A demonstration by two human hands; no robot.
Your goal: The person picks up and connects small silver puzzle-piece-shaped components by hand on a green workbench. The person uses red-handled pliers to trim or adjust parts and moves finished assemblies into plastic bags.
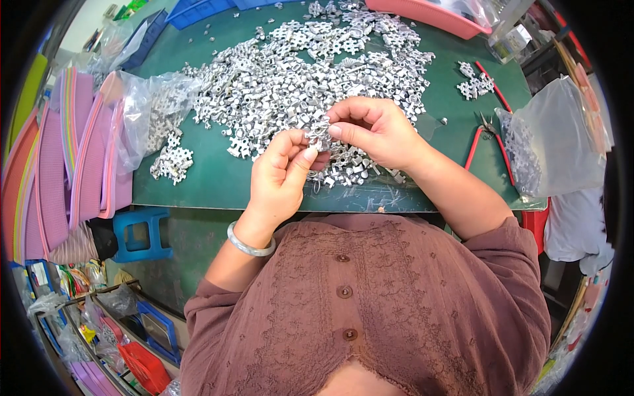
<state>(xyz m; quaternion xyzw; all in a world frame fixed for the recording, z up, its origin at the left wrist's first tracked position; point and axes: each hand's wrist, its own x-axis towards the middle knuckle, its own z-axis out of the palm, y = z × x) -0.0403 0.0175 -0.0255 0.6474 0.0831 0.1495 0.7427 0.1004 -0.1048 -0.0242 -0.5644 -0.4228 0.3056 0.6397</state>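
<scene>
2 hands – 1 red-handled pliers – 1 blue stool – 1 pink tray

My one head view looks steeply down from just above, close over both hands, facing the green table beyond them.
</scene>
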